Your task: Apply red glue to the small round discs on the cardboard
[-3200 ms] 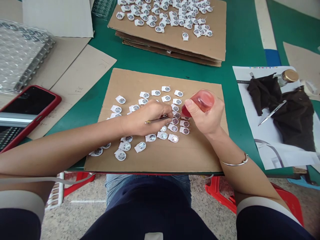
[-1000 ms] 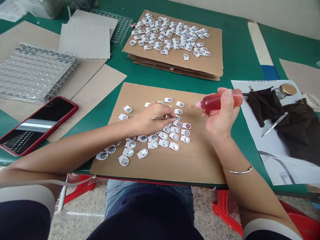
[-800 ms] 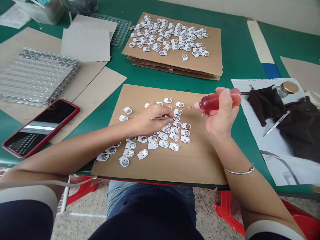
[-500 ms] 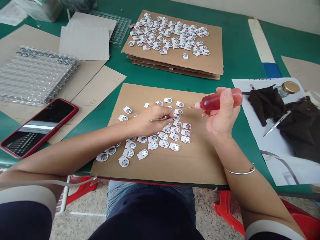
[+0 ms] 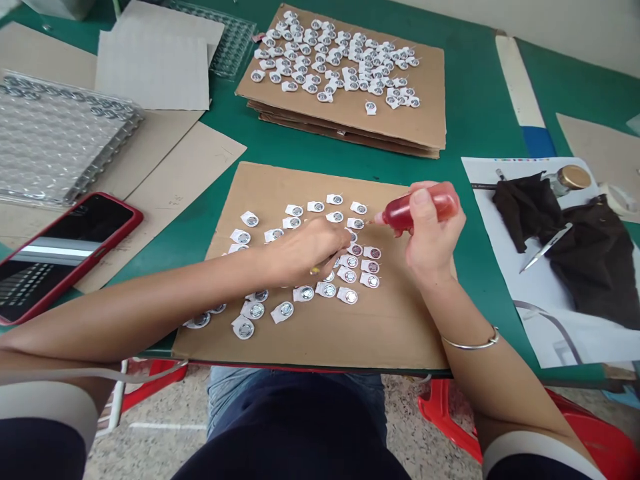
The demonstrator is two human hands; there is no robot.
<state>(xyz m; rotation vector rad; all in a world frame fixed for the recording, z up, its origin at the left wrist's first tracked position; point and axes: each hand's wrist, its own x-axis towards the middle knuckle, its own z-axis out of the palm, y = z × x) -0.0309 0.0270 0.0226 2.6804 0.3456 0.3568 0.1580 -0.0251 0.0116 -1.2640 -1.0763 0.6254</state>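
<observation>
My left hand (image 5: 311, 250) is closed around a slim metal tool (image 5: 315, 271); only its back end shows below the hand, and its working tip is hidden by the fingers. These fingers are over the small white tags with round metallic discs (image 5: 349, 295), laid out on a cardboard sheet (image 5: 390, 327). In my right hand (image 5: 435, 237) is a squeeze bottle of red liquid (image 5: 400, 212), gripped around its body and tilted left. Its thin nozzle points at a tag (image 5: 356, 223) near the upper right of the group; whether they touch I cannot tell.
A stack of cardboard (image 5: 425, 127) at the back carries many similar tags. To the left are a red-cased phone (image 5: 70, 250), a clear plastic tray (image 5: 60, 147) and cardboard pieces (image 5: 153, 73). Rightward lie tweezers (image 5: 545, 248), dark cloth (image 5: 600, 267) and a gold-lidded jar (image 5: 574, 177).
My right hand has moved left with the bottle, bringing its nozzle close to the tags. The tool in my left hand has turned, its back end now lower. The whole view has shifted slightly.
</observation>
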